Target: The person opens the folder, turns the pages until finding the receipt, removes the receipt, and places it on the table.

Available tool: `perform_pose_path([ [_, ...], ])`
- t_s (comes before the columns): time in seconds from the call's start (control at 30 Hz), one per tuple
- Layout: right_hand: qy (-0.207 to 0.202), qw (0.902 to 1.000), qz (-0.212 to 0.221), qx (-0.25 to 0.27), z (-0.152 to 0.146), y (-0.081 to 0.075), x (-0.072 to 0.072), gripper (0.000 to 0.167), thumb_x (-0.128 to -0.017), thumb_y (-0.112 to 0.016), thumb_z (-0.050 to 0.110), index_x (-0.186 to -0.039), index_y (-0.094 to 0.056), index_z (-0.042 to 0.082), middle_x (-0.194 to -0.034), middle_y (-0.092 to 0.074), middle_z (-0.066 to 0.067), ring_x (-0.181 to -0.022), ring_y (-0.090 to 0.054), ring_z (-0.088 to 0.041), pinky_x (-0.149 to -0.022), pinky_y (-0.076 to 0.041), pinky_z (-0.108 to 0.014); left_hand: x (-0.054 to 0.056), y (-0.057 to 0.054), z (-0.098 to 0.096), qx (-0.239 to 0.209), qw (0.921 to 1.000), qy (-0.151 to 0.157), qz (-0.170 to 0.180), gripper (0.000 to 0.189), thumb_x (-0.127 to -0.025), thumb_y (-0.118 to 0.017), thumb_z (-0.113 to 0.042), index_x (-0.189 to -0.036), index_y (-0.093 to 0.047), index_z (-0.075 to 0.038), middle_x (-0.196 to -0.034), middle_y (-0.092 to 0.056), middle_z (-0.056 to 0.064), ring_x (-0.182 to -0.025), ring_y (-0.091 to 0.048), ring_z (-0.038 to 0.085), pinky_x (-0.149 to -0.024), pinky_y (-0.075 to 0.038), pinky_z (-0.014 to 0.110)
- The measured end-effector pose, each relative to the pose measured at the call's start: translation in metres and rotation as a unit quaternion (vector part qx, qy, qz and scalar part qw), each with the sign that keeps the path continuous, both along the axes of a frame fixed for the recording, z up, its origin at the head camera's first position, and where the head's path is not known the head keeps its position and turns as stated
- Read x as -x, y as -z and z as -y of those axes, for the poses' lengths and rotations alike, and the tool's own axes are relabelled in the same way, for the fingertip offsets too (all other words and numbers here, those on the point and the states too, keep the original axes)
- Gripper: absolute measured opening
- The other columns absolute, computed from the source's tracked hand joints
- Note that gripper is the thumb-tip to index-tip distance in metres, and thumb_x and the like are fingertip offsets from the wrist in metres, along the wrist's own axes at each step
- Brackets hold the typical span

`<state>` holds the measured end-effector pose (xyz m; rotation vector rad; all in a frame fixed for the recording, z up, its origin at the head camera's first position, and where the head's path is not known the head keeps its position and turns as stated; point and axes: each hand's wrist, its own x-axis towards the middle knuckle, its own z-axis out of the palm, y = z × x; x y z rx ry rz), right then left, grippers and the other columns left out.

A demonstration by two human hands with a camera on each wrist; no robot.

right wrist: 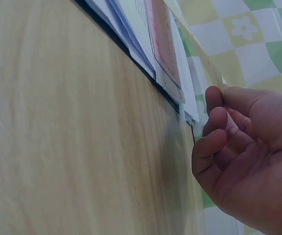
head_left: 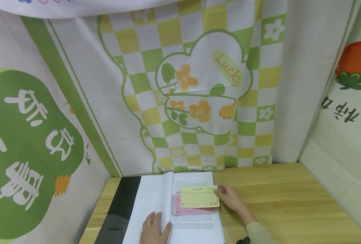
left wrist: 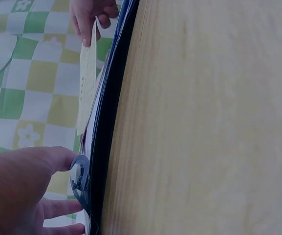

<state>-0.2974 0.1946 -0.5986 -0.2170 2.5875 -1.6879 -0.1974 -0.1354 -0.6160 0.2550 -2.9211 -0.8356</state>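
Observation:
A yellow form slip [head_left: 200,197] is pinched at its right edge between the thumb and fingertips of my right hand [head_left: 230,198]. In the right wrist view the slip [right wrist: 204,56] rises on edge, lifted off the pages. Beneath it, a pink slip [head_left: 194,210] lies on the printed right page of an open folder of papers [head_left: 195,234]. My left hand [head_left: 155,228] rests with fingers spread on the blank left page [head_left: 148,200], its thumb beside the centre fold. The left wrist view shows that hand [left wrist: 28,191] at the folder's edge.
The folder's black cover [head_left: 116,206] sticks out on the left. It lies on a wood-grain table [head_left: 278,200], whose surface extends to the right. A checkered cloth [head_left: 195,145] hangs behind the table, and printed curtains [head_left: 345,142] stand at both sides.

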Motion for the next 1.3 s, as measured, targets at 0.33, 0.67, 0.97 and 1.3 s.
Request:
perform_pose_path([
  [0.33,-0.025,0.9997,-0.003,0.001,-0.018,-0.003,-0.003,0.025,-0.105,-0.066,0.015,-0.118,-0.060,-0.005,-0.095,-0.068,-0.013,-0.066,-0.060,-0.021,-0.058,-0.054,-0.029,0.000,0.002,0.000,0.000,1.0000,-0.003,0.001,0.064,-0.092,-0.076,-0.046,-0.137,-0.063,-0.003,-0.147,-0.051,0.025,-0.136,-0.049,0.051,-0.107,-0.045,0.071],
  [0.67,-0.043,0.9990,-0.002,-0.004,-0.042,-0.007,-0.007,0.034,-0.105,-0.066,0.018,-0.125,-0.057,-0.008,-0.097,-0.069,-0.015,-0.065,-0.059,-0.020,-0.058,-0.055,-0.030,0.000,0.000,0.002,0.001,1.0000,0.005,-0.006,0.062,-0.093,-0.076,-0.045,-0.136,-0.063,-0.002,-0.144,-0.052,0.025,-0.134,-0.049,0.052,-0.106,-0.045,0.072],
  [0.97,-0.041,0.9991,-0.001,0.006,-0.060,-0.005,-0.007,0.039,-0.105,-0.066,0.018,-0.129,-0.055,-0.010,-0.099,-0.070,-0.016,-0.063,-0.058,-0.017,-0.057,-0.055,-0.028,0.001,0.001,0.004,0.001,0.9999,0.006,-0.015,0.062,-0.093,-0.076,-0.046,-0.136,-0.063,-0.003,-0.145,-0.052,0.025,-0.134,-0.049,0.051,-0.106,-0.045,0.071],
  [1.3,-0.068,0.9967,0.023,0.039,-0.095,-0.004,-0.016,0.041,-0.109,-0.060,0.016,-0.133,-0.047,-0.014,-0.107,-0.067,-0.018,-0.067,-0.055,-0.013,-0.061,-0.055,-0.027,0.002,0.002,0.005,-0.001,1.0000,0.008,-0.004,0.063,-0.092,-0.076,-0.047,-0.135,-0.063,-0.003,-0.144,-0.052,0.025,-0.134,-0.049,0.051,-0.106,-0.045,0.071],
])
